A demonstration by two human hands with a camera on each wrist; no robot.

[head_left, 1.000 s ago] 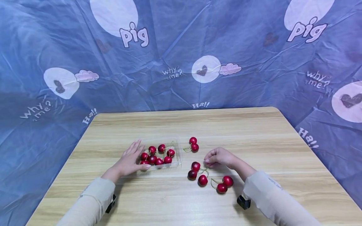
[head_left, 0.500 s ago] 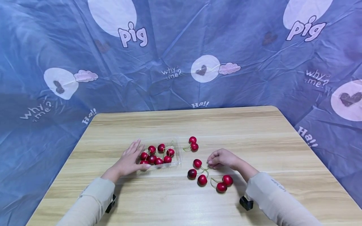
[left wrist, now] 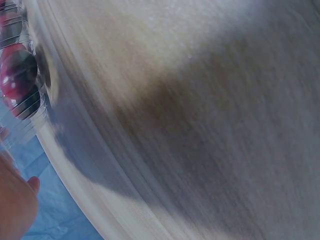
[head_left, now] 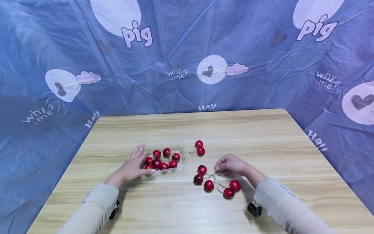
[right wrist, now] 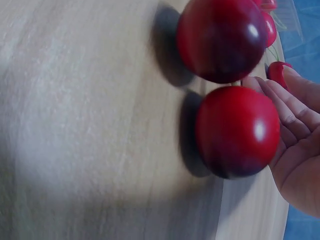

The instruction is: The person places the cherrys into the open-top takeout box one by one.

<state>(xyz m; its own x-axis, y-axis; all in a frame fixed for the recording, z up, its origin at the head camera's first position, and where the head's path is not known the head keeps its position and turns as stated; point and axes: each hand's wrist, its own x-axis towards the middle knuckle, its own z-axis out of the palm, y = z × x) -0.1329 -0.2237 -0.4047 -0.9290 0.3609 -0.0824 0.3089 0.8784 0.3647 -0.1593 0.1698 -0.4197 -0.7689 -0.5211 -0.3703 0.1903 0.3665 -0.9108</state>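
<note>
My left hand (head_left: 132, 165) lies at the left end of a clear plastic box (head_left: 183, 156), fingers straight and thumb along its front side. Inside the box are several red cherries (head_left: 156, 164) with green stems. To the right of it, my right hand (head_left: 229, 165) pinches the end of a green cherry stem between thumb and fingertips. Just left of those fingertips lie three cherries (head_left: 202, 169), their stems running together toward the hand. In the right wrist view, my right hand (right wrist: 300, 135) shows behind two large cherries (right wrist: 237, 132) close to the camera.
A joined pair of cherries (head_left: 200, 151) lies on the wooden table (head_left: 163, 208) behind the three. Another pair (head_left: 229, 193) sits in front of my right hand, near the wrist. A blue printed cloth (head_left: 175, 91) hangs beyond the table's back edge.
My right hand has shifted slightly right, its fingertips at the stem. The rear cherry of the three moved a little right and back, then left again. My left hand and the box stay put.
</note>
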